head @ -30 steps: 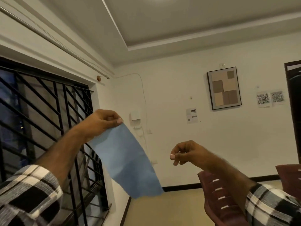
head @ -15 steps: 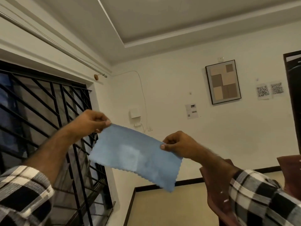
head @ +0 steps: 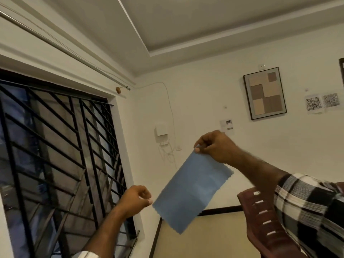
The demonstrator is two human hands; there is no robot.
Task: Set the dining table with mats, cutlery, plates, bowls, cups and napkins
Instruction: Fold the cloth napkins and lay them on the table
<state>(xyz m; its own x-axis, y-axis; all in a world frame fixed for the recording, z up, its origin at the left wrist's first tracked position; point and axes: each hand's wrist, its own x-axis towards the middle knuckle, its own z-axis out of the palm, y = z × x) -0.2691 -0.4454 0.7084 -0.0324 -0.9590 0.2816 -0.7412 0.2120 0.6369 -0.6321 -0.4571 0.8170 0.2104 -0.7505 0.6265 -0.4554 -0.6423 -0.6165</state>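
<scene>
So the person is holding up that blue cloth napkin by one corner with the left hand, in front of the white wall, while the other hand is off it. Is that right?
Not quite: the head view shows the right hand pinching the top corner of the blue napkin. The left hand sits lower beside it, fingers curled, holding nothing. The rest stands: the napkin hangs from one corner in front of the white wall.

Your right sleeve (head: 309, 211): black-and-white plaid, wide checks with fine stripes, cuff pushed up forearm. Your left sleeve (head: 84, 255): only pale sliver of cuff visible. Your forearms bare; hands without rings or watch.
</scene>
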